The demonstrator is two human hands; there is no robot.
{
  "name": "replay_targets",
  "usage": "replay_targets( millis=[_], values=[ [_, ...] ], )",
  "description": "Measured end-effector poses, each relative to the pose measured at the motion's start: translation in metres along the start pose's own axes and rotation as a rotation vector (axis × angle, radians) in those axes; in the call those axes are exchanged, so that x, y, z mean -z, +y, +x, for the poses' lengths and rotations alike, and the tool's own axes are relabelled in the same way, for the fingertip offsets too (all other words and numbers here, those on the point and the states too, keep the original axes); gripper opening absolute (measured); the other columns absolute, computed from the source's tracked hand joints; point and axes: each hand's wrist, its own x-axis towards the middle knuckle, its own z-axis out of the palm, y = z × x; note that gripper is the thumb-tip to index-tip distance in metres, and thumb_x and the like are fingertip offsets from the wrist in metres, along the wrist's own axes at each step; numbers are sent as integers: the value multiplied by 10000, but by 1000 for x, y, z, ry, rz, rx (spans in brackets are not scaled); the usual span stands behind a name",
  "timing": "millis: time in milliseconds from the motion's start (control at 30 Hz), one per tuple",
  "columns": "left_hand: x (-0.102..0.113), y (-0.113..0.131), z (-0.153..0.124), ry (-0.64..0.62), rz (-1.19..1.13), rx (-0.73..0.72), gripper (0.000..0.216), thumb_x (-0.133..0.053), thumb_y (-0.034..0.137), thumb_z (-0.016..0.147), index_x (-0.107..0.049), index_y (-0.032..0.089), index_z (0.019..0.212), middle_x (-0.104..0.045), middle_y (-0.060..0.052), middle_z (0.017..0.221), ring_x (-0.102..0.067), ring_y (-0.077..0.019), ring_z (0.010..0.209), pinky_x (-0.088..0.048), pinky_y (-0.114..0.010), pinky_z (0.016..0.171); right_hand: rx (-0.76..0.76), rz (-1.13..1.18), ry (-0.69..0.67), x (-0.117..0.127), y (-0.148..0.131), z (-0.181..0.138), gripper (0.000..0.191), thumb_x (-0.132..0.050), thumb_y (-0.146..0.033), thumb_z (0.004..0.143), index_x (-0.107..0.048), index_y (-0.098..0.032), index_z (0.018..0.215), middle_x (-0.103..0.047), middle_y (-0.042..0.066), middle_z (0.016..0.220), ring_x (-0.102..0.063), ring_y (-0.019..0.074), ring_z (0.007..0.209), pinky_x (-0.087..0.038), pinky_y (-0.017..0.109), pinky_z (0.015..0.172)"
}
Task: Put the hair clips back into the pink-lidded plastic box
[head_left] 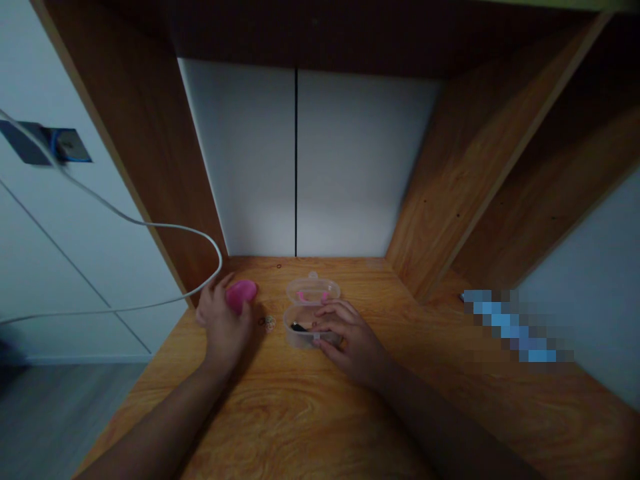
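Observation:
My left hand curls around a round pink object on the wooden desk, at the left near the side panel. My right hand rests on a small clear plastic box, fingers laid over its right side and front rim. The box's clear lid, with pink clasps, is flipped back behind it. A dark small item lies inside the box. Between my hands, small hair ties lie on the desk.
Wooden side panels and a white back wall close in the desk niche. A white cable hangs from a wall socket at the left. A tiny dark ring lies near the back wall.

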Motion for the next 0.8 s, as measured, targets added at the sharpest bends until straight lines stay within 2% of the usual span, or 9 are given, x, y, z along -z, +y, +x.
replay_targets(
  millis=[100,167,233,300,400,500,633,800],
  values=[
    [1,7,2,-122,161,-87,376,-600,245,842,-621,219,1217,-498,-118,1407,-443,-363,1299,-346,-578,1055,0,4,2,1,0,1,189,-706,-207,847,-722,-264,1027,-650,57,1140,-549,234,1182,-409,443,1088],
    [-4,9,11,-251,276,-118,325,-573,284,872,-667,243,1180,-544,-104,1380,-462,-378,1247,-366,-575,995,6,9,7,1,1,1,171,-709,-212,843,-724,-258,1007,-654,57,1121,-553,233,1176,-398,445,1102],
    [-16,8,28,-423,353,-153,310,-536,326,905,-696,259,1162,-606,-104,1322,-483,-389,1202,-362,-572,960,18,16,14,0,2,2,139,-716,-213,833,-724,-253,966,-658,57,1106,-555,235,1176,-395,449,1107],
    [-33,6,51,-512,362,-171,298,-547,377,908,-735,257,1105,-666,-114,1248,-522,-394,1154,-366,-556,951,38,27,16,-1,4,2,116,-722,-209,821,-718,-251,929,-662,55,1098,-562,235,1166,-403,448,1100],
    [-64,2,83,-593,394,-156,278,-563,353,911,-754,243,1081,-714,-132,1169,-558,-399,1135,-357,-545,975,52,43,26,-1,5,2,102,-726,-205,813,-708,-254,900,-668,51,1085,-585,229,1128,-418,447,1083],
    [-93,1,102,-638,458,-95,282,-579,383,925,-745,195,1053,-714,-163,1117,-579,-387,1132,-355,-556,1004,42,46,42,-1,5,3,95,-735,-215,808,-707,-264,885,-672,49,1069,-586,239,1137,-416,464,1085],
    [-119,1,109,-709,515,-23,340,-598,389,952,-615,160,1203,-625,-109,1233,-608,-266,1114,-487,-501,969,32,49,34,-1,4,4,113,-728,-211,810,-704,-268,905,-671,47,1080,-570,243,1172,-409,455,1092],
    [-135,2,109,-789,541,27,340,-605,334,957,-579,157,1246,-606,-106,1247,-632,-245,1063,-553,-453,889,43,64,36,-2,7,5,127,-740,-218,795,-701,-256,910,-671,43,1088,-571,233,1159,-405,436,1100]
  ],
)
